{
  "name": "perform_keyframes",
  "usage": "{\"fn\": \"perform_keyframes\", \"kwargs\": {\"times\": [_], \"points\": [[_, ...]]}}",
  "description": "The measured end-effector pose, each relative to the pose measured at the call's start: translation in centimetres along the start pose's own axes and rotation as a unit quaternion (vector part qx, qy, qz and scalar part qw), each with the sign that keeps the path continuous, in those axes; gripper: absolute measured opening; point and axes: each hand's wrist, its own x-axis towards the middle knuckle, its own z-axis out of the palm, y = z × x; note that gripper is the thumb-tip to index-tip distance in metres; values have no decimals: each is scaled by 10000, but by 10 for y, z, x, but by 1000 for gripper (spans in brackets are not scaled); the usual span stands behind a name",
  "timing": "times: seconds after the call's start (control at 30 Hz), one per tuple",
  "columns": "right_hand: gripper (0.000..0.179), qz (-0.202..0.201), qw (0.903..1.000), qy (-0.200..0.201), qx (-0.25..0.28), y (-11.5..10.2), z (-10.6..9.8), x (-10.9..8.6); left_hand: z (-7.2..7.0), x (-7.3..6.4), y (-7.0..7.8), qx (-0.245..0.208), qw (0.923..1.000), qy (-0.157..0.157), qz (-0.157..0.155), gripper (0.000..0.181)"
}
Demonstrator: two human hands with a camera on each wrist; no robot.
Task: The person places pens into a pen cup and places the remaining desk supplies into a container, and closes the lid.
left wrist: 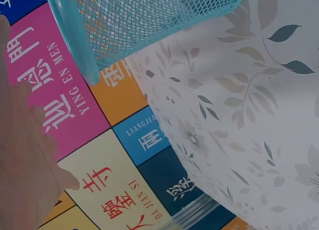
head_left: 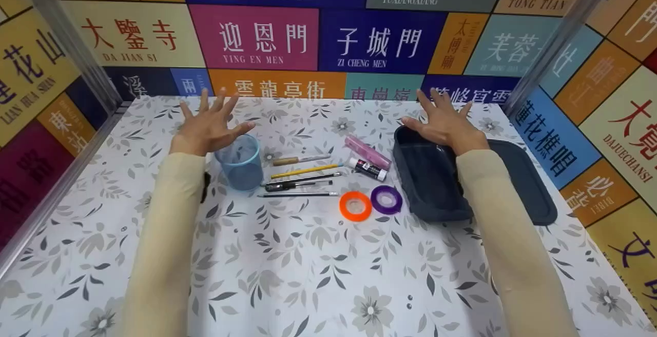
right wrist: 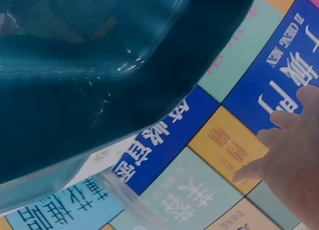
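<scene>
My left hand (head_left: 208, 126) is raised with fingers spread, nearest to a light blue mesh pen cup (head_left: 244, 165); it holds nothing. In the left wrist view the hand (left wrist: 30, 140) shows at the left edge, apart from the mesh cup (left wrist: 149, 25). My right hand (head_left: 446, 121), fingers also spread, hovers over the far part of a dark blue open box (head_left: 433, 183). The right wrist view has that hand (right wrist: 289, 150) at the right and the box (right wrist: 124, 100) at the upper left, with a gap between them.
Between cup and box lie a wooden-handled tool (head_left: 287, 161), a yellow pencil (head_left: 305, 171), a black pen (head_left: 282, 185), dark pencils (head_left: 297, 194), a glue stick (head_left: 368, 169), a pink cylinder (head_left: 367, 151), and orange (head_left: 355, 217) and purple (head_left: 386, 210) tape rolls. A dark lid (head_left: 523, 183) lies right.
</scene>
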Motion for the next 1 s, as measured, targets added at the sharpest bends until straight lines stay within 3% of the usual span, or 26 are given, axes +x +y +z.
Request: {"fn": "perform_keyframes", "kwargs": {"times": [0.43, 0.8, 1.0], "points": [[92, -499, 9982, -37, 326, -18, 3, -14, 6, -13, -11, -460, 9985, 34, 305, 93], [88, -928, 9907, 300, 944, -29, 16, -29, 9, -31, -12, -970, 9948, 216, 241, 92], [83, -1144, 9825, 407, 1409, -36, 22, -37, 17, -42, -17, -1505, 9882, 276, 117, 92]]}}
